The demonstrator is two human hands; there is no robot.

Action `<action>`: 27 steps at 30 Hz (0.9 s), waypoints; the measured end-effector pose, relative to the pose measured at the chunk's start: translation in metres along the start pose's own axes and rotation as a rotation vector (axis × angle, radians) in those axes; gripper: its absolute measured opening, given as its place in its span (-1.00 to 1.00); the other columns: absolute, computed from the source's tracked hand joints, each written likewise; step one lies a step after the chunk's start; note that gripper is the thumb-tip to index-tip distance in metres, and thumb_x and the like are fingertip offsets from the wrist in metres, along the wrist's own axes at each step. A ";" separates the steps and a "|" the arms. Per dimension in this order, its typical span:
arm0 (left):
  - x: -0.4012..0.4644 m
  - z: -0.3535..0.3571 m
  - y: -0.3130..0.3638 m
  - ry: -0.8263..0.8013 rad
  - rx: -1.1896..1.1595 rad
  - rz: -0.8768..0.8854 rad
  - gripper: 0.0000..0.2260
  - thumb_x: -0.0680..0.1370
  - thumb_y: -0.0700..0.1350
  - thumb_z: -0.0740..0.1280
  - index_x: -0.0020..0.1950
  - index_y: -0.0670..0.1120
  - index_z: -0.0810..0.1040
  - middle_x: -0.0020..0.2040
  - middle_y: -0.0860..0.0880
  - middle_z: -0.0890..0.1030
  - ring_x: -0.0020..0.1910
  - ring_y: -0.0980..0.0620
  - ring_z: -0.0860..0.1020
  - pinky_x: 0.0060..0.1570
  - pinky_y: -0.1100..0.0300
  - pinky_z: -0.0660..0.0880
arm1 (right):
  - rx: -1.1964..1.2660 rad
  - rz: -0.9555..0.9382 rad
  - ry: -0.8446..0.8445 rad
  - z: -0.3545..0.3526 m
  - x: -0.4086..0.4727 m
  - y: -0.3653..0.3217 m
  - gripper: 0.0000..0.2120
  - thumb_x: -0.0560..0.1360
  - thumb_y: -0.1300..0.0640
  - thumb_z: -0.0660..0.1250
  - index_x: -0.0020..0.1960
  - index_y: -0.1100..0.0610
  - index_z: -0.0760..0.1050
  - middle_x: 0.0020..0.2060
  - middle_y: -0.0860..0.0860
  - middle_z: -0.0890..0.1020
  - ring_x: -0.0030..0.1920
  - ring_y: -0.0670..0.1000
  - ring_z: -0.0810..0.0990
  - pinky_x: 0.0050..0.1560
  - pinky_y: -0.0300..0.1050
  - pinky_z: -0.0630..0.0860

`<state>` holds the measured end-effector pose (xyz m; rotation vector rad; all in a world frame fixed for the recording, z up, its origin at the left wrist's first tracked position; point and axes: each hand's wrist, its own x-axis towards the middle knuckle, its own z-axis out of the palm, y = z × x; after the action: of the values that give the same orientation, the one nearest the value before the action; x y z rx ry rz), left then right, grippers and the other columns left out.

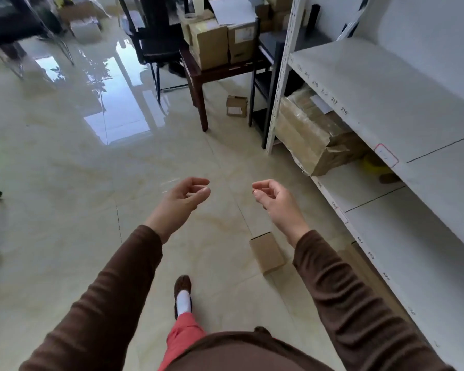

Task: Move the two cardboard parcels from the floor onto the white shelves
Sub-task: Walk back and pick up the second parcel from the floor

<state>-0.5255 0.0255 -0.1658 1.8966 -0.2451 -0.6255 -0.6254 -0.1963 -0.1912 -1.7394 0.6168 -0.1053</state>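
Observation:
One small cardboard parcel lies on the tiled floor just below my right forearm, close to the white shelves on the right. A second small parcel with a white label sits farther off on the floor, between a dark wooden table leg and the shelf's end post. My left hand and my right hand are held out in front of me at about the same height, fingers loosely curled and apart, both holding nothing. Both hands hover well above the floor.
A large taped cardboard box fills the far end of a lower shelf. The dark wooden table carries several boxes and papers. A black chair stands behind it. My foot is on the glossy floor. Black cable loops lie at the left edge.

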 end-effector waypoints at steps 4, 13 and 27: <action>0.085 -0.041 0.011 -0.138 0.081 0.051 -0.80 0.60 0.04 0.38 0.21 0.09 0.62 0.07 0.04 0.65 0.19 -0.06 0.64 0.16 0.10 0.54 | 0.044 0.036 0.136 0.032 0.057 -0.012 -0.83 0.61 0.13 0.35 0.16 0.14 0.62 -0.08 -0.04 0.64 -0.03 -0.06 0.59 0.06 -0.15 0.53; 0.232 -0.020 0.057 -0.537 0.271 0.150 -0.83 0.62 0.00 0.36 0.21 0.08 0.60 0.05 0.07 0.64 0.07 0.05 0.61 0.15 0.12 0.52 | 0.153 0.208 0.519 0.039 0.098 -0.008 -0.85 0.61 0.09 0.34 0.15 0.07 0.61 -0.07 -0.03 0.64 -0.07 -0.08 0.58 -0.05 -0.26 0.46; 0.352 0.149 0.122 -1.090 0.567 0.283 -0.74 0.62 -0.01 0.36 0.29 -0.01 0.60 0.03 0.08 0.63 0.04 0.07 0.59 0.09 0.16 0.51 | 0.444 0.463 1.035 -0.020 0.152 0.027 -0.78 0.61 0.16 0.30 0.21 0.13 0.61 -0.06 -0.03 0.63 -0.08 -0.05 0.57 -0.07 -0.19 0.46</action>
<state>-0.2942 -0.2999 -0.2069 1.7787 -1.4806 -1.4503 -0.5124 -0.2864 -0.2493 -0.9796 1.5872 -0.7807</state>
